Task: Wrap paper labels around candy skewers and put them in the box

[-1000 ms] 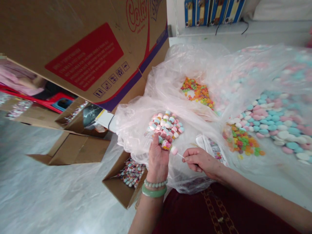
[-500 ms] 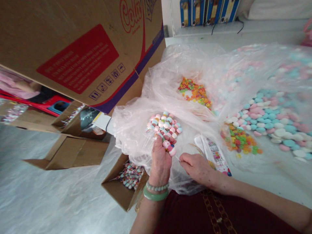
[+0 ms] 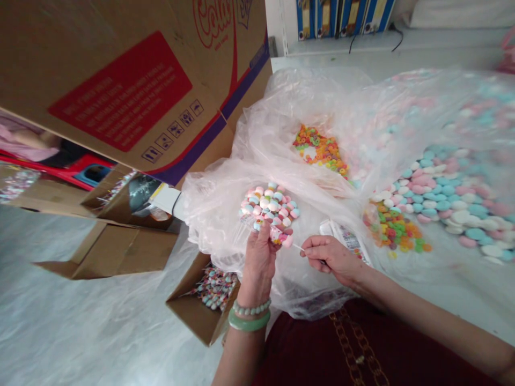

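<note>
Left hand [image 3: 260,257] pinches a short string of pastel beads [image 3: 278,235] just below the small bead pile [image 3: 269,203] on the clear plastic sheet [image 3: 225,203]. Right hand [image 3: 328,256] grips a thin stick [image 3: 298,247], fingers closed; its tip meets the last bead. Palms hidden; stick barely visible.

A thin white stick [image 3: 298,248] runs level between the hands, its near end pinched in the right fingertips, its far end carrying pink, white and blue candy beads [image 3: 281,236] bunched against the left fingers.
</note>
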A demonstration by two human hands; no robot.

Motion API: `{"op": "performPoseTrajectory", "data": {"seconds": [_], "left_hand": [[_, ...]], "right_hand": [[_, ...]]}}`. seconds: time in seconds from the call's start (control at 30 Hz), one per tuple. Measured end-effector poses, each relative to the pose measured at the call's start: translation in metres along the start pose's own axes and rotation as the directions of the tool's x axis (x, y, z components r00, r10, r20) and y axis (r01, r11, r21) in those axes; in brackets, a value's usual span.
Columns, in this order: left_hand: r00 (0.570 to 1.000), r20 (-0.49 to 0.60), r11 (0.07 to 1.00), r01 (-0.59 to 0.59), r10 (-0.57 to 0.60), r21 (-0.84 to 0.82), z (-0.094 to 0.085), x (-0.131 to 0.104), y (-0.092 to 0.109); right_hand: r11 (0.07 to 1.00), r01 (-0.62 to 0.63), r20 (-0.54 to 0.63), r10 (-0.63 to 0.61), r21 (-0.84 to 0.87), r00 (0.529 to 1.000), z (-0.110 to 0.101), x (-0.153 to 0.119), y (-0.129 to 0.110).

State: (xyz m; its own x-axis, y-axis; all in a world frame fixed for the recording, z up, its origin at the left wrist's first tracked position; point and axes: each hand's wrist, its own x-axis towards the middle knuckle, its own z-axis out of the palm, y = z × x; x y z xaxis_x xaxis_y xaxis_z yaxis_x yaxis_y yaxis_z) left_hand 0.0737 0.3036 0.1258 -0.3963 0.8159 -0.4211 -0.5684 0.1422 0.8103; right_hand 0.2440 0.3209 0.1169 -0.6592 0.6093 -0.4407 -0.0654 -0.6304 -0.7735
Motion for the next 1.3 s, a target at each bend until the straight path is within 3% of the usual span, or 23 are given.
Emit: {"op": "performPoseTrajectory", "data": {"seconds": [0.23, 0.53, 0.67, 0.77, 0.9, 1.03, 1.3], "left_hand": [[0.991, -0.087, 0.987, 0.109, -0.099, 0.118, -0.002, -0.003, 0.012], [0.990, -0.118, 0.990, 0.090, -0.077, 0.106, -0.004, -0.001, 0.001], [0.993, 0.019, 0.992, 0.113, -0.114, 0.046, -0.004, -0.007, 0.005], [0.984, 0.118, 0.988, 0.122, -0.133, 0.093, -0.006, -0.011, 0.004], [0.994, 0.034, 0.994, 0.097, -0.099, 0.059, -0.007, -0.009, 0.000], [0.995, -0.048, 0.995, 0.081, -0.083, -0.050, -0.005, -0.006, -0.001], [0.994, 0.035, 0.990, 0.103, -0.107, 0.100, -0.005, -0.008, 0.000]], "right_hand": [[0.989, -0.040, 0.004, 0.041, -0.144, 0.999, -0.004, 0.000, -0.008], [0.981, -0.033, 0.152, 0.063, -0.190, 0.986, 0.002, -0.002, -0.004], [0.999, -0.012, 0.075, 0.014, -0.035, 0.997, 0.001, -0.001, -0.003], [1.000, -0.010, 0.059, 0.011, -0.020, 0.998, 0.002, 0.000, -0.005], [0.983, 0.009, 0.012, -0.006, -0.183, 1.000, 0.006, 0.001, -0.004], [0.870, 0.089, -0.010, -0.108, -0.486, 0.994, 0.004, 0.003, 0.000], [0.561, 0.196, 0.020, -0.304, -0.804, 0.953, -0.002, 0.006, 0.005]]}}
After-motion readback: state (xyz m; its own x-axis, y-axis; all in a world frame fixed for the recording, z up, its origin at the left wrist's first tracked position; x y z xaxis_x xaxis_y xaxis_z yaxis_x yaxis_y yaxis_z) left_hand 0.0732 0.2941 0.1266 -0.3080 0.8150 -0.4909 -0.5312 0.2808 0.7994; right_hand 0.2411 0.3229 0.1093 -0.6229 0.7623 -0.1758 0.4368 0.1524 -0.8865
